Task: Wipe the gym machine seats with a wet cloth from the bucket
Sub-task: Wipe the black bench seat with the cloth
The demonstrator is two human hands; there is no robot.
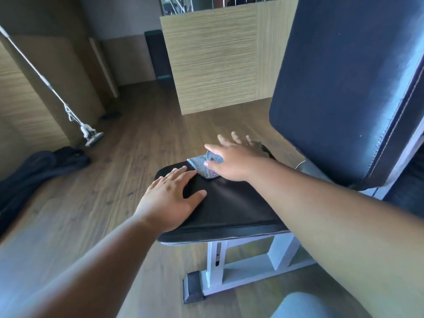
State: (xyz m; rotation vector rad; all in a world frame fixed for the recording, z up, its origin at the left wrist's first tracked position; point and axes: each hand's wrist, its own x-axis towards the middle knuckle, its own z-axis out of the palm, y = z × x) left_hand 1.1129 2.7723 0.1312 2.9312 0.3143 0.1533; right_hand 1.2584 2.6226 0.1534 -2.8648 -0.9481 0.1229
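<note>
Cloth [204, 165] lies crumpled, orientation unclear, on seat [229, 203] under flat right hand [231, 161]; left hand [169, 200] rests flat.

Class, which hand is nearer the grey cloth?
Right. The right hand presses flat on the cloth; the left hand rests on the seat just beside it.

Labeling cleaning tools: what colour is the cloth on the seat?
Speckled grey-blue cloth, under the right hand on the black seat; head view.
</note>
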